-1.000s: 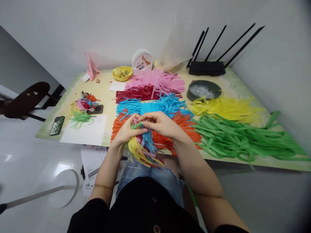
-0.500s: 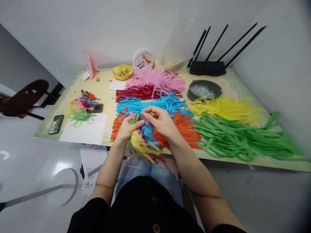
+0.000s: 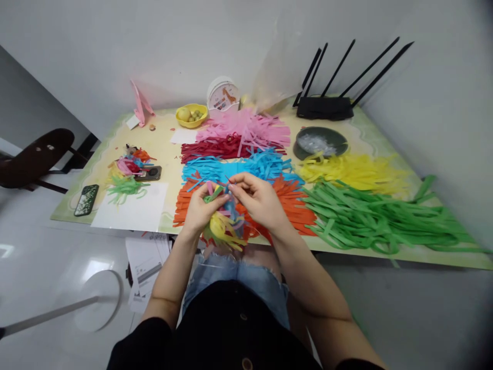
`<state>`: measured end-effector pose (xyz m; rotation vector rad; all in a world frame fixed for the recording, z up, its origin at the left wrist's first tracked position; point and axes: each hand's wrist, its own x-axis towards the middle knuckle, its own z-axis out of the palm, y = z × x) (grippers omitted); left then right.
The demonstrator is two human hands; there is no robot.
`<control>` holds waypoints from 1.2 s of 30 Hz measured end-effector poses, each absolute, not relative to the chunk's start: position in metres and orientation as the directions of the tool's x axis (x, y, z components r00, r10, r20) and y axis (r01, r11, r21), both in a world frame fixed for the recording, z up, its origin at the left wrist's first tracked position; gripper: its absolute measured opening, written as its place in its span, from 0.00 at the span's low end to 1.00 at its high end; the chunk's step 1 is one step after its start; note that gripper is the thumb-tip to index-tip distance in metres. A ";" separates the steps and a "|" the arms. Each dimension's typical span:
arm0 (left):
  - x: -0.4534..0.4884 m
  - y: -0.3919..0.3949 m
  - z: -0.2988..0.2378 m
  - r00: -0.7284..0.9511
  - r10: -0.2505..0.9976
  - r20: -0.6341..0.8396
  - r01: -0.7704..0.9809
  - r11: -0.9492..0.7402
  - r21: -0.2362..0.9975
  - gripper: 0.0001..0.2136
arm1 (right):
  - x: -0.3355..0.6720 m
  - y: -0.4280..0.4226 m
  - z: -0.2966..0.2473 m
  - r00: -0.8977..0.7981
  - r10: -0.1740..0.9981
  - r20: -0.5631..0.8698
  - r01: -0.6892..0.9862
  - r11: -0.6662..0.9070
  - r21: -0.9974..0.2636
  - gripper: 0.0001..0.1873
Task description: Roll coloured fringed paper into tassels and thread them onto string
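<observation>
My left hand (image 3: 200,206) is closed round a bundle of mixed paper strips (image 3: 224,226), whose yellow, blue and pink ends hang down below my fingers at the table's front edge. My right hand (image 3: 257,198) pinches the top of the same bundle, fingers pressed together beside the left thumb. Both hands hover over the orange strip pile (image 3: 292,200) and just in front of the blue strip pile (image 3: 246,165).
Piles of pink (image 3: 246,127), dark red (image 3: 219,149), yellow (image 3: 356,170) and green strips (image 3: 381,221) cover the table (image 3: 165,139). A dark bowl (image 3: 321,142), a router (image 3: 325,107), a yellow fruit bowl (image 3: 191,115), a white sheet (image 3: 133,206), a phone (image 3: 86,199) and a small mixed bundle (image 3: 129,172) lie around. A chair (image 3: 36,156) stands left.
Both hands lifted the bundle slightly and turned it; the hanging strip ends have gathered shorter under my left hand. My right hand's pinch shifted closer to the left thumb.
</observation>
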<state>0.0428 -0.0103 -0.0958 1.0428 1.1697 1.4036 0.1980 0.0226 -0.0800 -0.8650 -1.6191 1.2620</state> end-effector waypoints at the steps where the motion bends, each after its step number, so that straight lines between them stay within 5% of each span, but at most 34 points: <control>1: 0.042 -0.011 -0.095 -0.114 0.993 -0.023 -0.203 0.000 0.979 0.18 | 0.197 0.024 -0.080 -0.376 0.901 0.214 -0.020 0.223 -0.975 0.16; 8: 0.041 -0.012 -0.087 -0.180 0.969 -0.168 -0.299 0.109 0.948 0.23 | 0.204 0.011 -0.079 -0.319 0.914 0.250 -0.071 0.240 -0.968 0.16; 24: 0.042 -0.018 -0.089 -0.274 0.961 0.017 -0.099 -0.046 0.994 0.13 | 0.203 -0.003 -0.078 -0.411 0.891 0.194 -0.033 0.198 -0.980 0.12; 29: 0.040 -0.017 -0.088 -0.178 0.948 0.265 0.164 -0.237 0.958 0.08 | 0.203 0.004 -0.082 -0.388 0.908 0.160 -0.082 0.139 -0.987 0.15; 32: 0.038 -0.017 -0.088 -0.090 0.883 0.460 0.381 -0.397 0.835 0.03 | 0.202 0.009 -0.085 -0.428 0.894 0.133 -0.157 0.071 -0.985 0.23; 36: 0.037 -0.017 -0.089 0.009 0.830 0.558 0.563 -0.465 0.683 0.10 | 0.202 0.015 -0.088 -0.446 0.890 0.096 -0.213 -0.002 -0.977 0.28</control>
